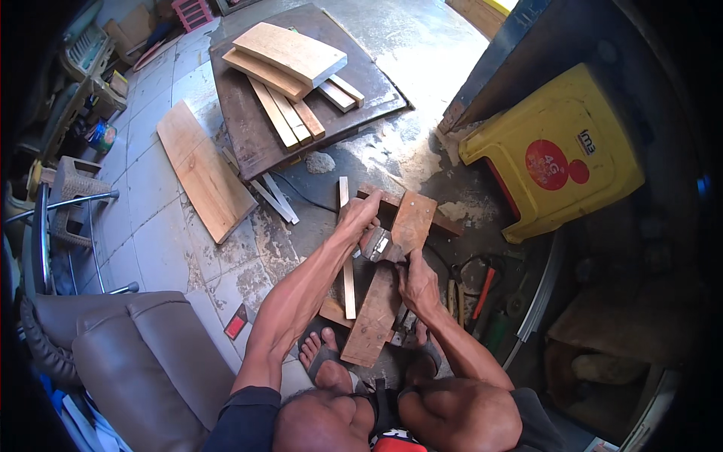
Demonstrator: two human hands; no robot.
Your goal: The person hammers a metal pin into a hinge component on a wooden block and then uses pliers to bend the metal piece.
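A long brown wooden board [373, 324] runs away from my feet, its far end pale and rising between my hands. Across it sits a grey metal tool [376, 245] with a pale label; its exact kind is unclear. My left hand [360, 215] is closed at the tool's far left side. Nearer and to the right, my right hand [419, 285] has its fingers curled at the tool's other end, their grip partly hidden. A darker wooden block [444, 221] lies crosswise under the board's far end. Left of the board is a thin pale wooden strip [349, 282].
Cut planks [290, 53] are stacked on a dark panel [248, 135]; a wide plank [203, 169] leans beside it. A yellow plastic stool [561, 151] stands right, a brown padded seat [151, 369] left. A red-orange handled tool [484, 292] lies near my right arm.
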